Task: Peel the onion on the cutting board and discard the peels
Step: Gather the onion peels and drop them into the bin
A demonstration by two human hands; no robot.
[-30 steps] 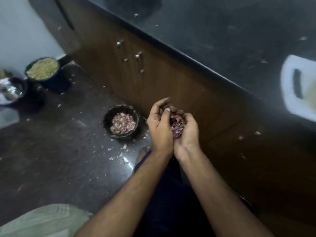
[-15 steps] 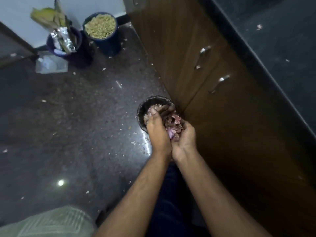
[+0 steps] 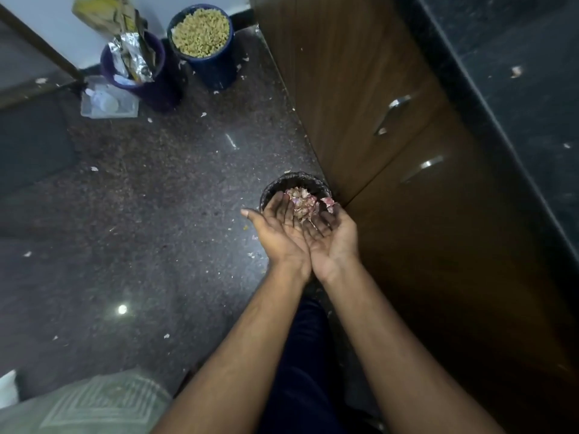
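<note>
While both palms face up, left hand (image 3: 279,234) and right hand (image 3: 333,238) pressed edge to edge, fingers straight and spread, gripping nothing. Onion peels (image 3: 303,202) lie past fingertips, over small dark bin (image 3: 275,187) on floor; can't tell whether falling or already landed. To finish well, my guess: tip fingertips lower over rim, part palms slowly, brush off stuck bits. Onion, cutting board out of sight. Count: two hands, one small bin, two blue buckets (image 3: 205,62) far beyond fingers, two cabinet handles (image 3: 393,112) off right.
</note>
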